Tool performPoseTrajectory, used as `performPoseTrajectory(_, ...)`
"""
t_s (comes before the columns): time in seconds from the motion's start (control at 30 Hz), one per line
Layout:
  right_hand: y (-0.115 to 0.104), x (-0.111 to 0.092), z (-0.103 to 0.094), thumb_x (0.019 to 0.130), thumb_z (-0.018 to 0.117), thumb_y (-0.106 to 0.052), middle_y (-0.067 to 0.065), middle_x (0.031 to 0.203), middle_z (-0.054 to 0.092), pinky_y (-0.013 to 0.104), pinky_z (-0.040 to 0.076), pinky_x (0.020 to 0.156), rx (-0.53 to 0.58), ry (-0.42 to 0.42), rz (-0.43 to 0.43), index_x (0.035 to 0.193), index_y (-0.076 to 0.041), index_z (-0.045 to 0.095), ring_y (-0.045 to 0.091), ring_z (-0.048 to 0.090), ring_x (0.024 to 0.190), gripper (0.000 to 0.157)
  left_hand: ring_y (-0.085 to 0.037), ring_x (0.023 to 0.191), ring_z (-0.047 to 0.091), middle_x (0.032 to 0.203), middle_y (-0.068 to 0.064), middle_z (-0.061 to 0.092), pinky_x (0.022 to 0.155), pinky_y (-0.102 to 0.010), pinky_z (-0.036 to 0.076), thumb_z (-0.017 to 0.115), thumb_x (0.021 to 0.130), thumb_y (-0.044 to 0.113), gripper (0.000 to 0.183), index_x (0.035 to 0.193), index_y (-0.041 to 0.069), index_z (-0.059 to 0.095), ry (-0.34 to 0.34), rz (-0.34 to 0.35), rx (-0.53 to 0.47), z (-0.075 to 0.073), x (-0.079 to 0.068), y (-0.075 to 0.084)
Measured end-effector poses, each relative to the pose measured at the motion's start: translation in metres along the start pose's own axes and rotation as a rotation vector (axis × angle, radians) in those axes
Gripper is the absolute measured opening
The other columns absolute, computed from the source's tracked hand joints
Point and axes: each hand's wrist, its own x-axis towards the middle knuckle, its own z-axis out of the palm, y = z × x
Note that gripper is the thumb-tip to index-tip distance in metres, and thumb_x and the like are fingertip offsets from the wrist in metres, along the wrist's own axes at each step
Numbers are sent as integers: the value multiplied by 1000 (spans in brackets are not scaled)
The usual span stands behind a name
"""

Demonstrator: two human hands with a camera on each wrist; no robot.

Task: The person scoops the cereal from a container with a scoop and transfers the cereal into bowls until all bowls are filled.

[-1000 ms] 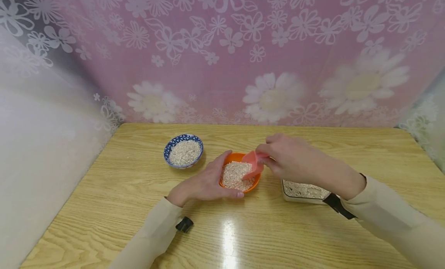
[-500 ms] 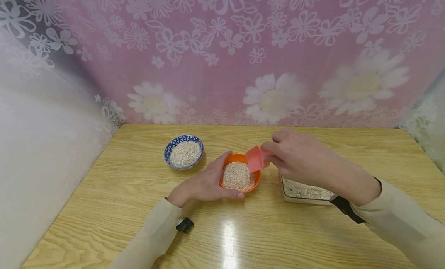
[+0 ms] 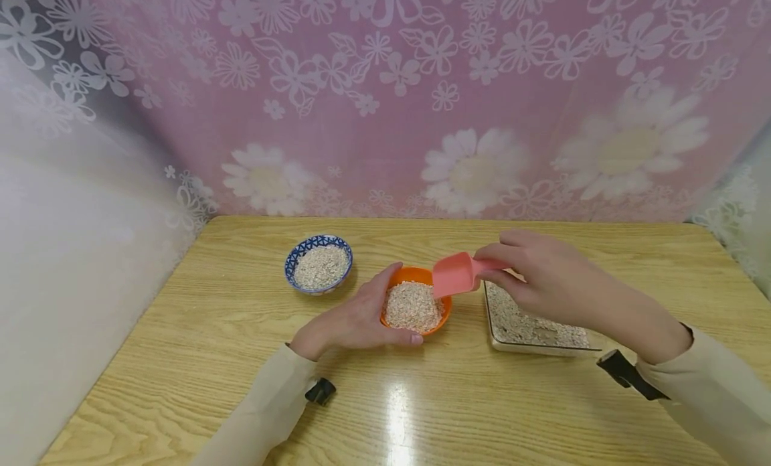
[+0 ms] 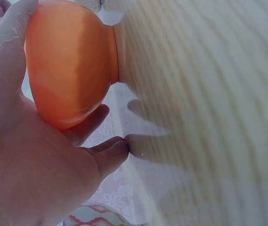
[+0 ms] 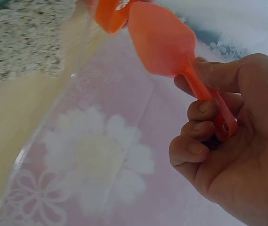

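My left hand (image 3: 354,319) holds an orange bowl (image 3: 444,317) on the table, thumb on the near side and fingers on the far side. Oat flakes (image 3: 413,306) heap up inside it. In the left wrist view the bowl's smooth outer wall (image 4: 68,61) rests against that hand's thumb and fingers. My right hand (image 3: 545,278) grips the handle of a pink scoop (image 3: 454,274), whose blade hangs over the bowl's right rim and looks bare inside. The right wrist view has fingers curled round the scoop's handle (image 5: 200,89).
A blue-and-white bowl (image 3: 299,251) of oat flakes stands at the back left. To the right, partly beneath my right hand, a clear rectangular container (image 3: 530,349) holds more flakes. A flowered curtain (image 3: 385,118) hangs behind the wooden table (image 3: 199,359).
The scoop has risen out of the flakes in the orange bowl and moved right with my right hand. More of the rectangular container shows. My left hand and the bowl stay put.
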Motion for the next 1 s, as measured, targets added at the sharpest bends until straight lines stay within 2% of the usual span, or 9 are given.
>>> performPoseTrajectory(0.1, 10, -11, 1, 91, 77, -13, -11, 89, 63, 21, 39, 60, 65, 12, 42, 115, -15, 75, 0, 42, 70, 23, -22, 155, 25, 171, -2, 18, 125, -50, 28, 81, 78, 61, 124, 166, 24, 2, -1, 0, -1, 0, 0, 0)
performPoseTrajectory(0.27, 29, -34, 2, 87, 79, -5, -5, 102, 73, 21, 44, 59, 151, 90, 75, 118, -14, 73, -4, 50, 72, 34, -23, 158, 19, 172, -3, 14, 126, -50, 25, 80, 78, 62, 125, 166, 24, 0, -6, 4, 25, -1, 0, 0)
performPoseTrajectory(0.43, 47, -61, -2, 89, 77, -6, -5, 104, 74, 20, 42, 58, 164, 88, 182, 119, -18, 73, -4, 50, 71, 33, -25, 159, 16, 172, -4, 10, 125, -52, 28, 81, 78, 63, 125, 166, 27, -1, 22, 34, 66, -2, 0, 5)
performPoseTrajectory(0.53, 57, -77, -4, 87, 79, -5, -6, 99, 72, 20, 40, 57, 138, 86, 237, 117, -19, 74, -4, 49, 69, 34, -25, 157, 21, 171, -4, 13, 122, -53, 33, 79, 77, 67, 122, 165, 33, 1, 67, 73, 81, -1, 2, 13)
performPoseTrajectory(0.7, 67, -99, -8, 83, 82, -6, -5, 94, 71, 21, 39, 57, 63, 49, 316, 114, -16, 75, -6, 47, 68, 33, -26, 157, 23, 171, -3, 13, 118, -54, 39, 73, 80, 72, 114, 163, 40, 2, 138, 131, 112, 1, 6, 32)
performPoseTrajectory(0.87, 73, -111, -13, 83, 82, -8, -1, 98, 74, 21, 42, 56, 12, -1, 352, 112, -12, 76, -10, 48, 70, 30, -25, 155, 23, 169, -5, 18, 117, -52, 40, 74, 83, 67, 110, 165, 34, 8, 181, 177, 118, 5, 13, 54)
performPoseTrajectory(1.0, 77, -117, -15, 83, 83, -9, -10, 89, 68, 21, 36, 54, -44, -15, 337, 108, -10, 77, -9, 40, 65, 26, -23, 152, 29, 166, -2, 23, 114, -49, 45, 75, 85, 63, 107, 165, 32, 10, 168, 221, 116, 12, 20, 70)
